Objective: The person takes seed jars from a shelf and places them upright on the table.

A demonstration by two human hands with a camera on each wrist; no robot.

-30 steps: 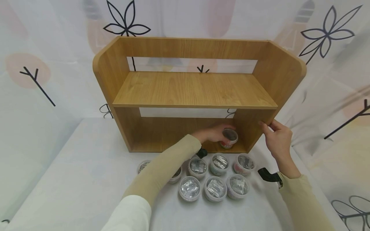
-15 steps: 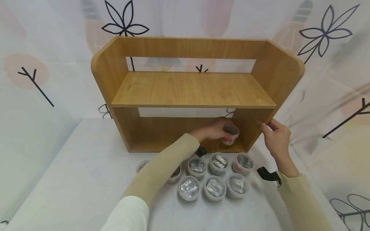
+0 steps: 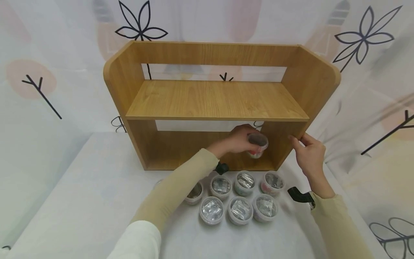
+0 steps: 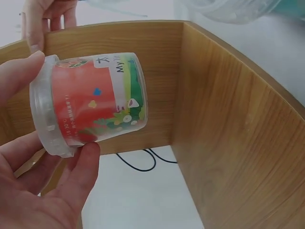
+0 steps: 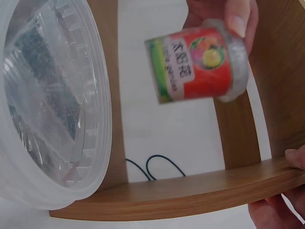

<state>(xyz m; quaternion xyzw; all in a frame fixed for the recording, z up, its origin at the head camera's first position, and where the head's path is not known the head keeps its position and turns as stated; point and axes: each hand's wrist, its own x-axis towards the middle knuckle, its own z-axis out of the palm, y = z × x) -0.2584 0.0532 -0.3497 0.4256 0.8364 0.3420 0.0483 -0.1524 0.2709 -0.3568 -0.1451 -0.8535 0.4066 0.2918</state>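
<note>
My left hand point(image 3: 240, 139) grips a lidded clear plastic cup point(image 3: 257, 145) with its thumb and fingers near the lid. The cup is at the right end of the lower compartment of a wooden shelf point(image 3: 216, 100). Its printed red label point(image 4: 86, 98) with green and flowers faces the left wrist camera; the right wrist view shows Chinese characters and a round fruit-like picture on the cup point(image 5: 190, 67). With thumb and fingers on either side, my right hand point(image 3: 310, 154) pinches the front edge of the shelf's right side panel point(image 3: 284, 140).
In front of the shelf, several similar lidded cups point(image 3: 240, 210) with silvery packets inside stand on the white table point(image 3: 81, 201). The left sleeve covers part of the leftmost ones. A patterned cloth point(image 3: 64, 36) hangs behind. The shelf's upper board point(image 3: 220, 99) overhangs the left hand.
My left hand has raised the cup a little off the lower board, still at the right end. My right hand keeps its hold on the side panel.
</note>
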